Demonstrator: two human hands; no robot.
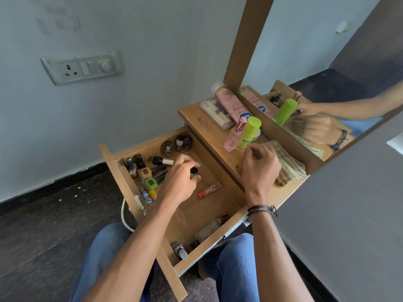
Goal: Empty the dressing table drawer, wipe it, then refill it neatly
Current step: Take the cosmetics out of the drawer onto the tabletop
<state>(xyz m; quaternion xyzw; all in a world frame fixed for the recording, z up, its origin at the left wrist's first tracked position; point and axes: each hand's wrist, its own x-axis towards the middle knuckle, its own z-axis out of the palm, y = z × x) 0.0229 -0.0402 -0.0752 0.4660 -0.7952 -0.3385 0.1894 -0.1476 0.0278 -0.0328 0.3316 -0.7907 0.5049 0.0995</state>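
Observation:
The wooden drawer (122, 177) stands pulled out below the dressing table top (196, 118). My left hand (181, 182) is inside it, shut on a small black-capped bottle (193, 172). Several nail polish bottles (141, 168) crowd the drawer's far left corner, and three dark ones (178, 143) stand at the back. A red tube (208, 191) lies in the middle. Glass bottles (209, 227) and a small grey bottle (180, 249) lie at the near end. My right hand (259, 166) hovers over the table top, fingers curled with nothing in them, beside a folded cloth (290, 168).
On the table top stand a green can (248, 132), a pink perfume bottle (234, 137), a pink lotion bottle (229, 104) and a clear box (214, 114). A mirror (327, 62) rises behind. A wall socket (81, 67) is at left. My knees in jeans are under the drawer.

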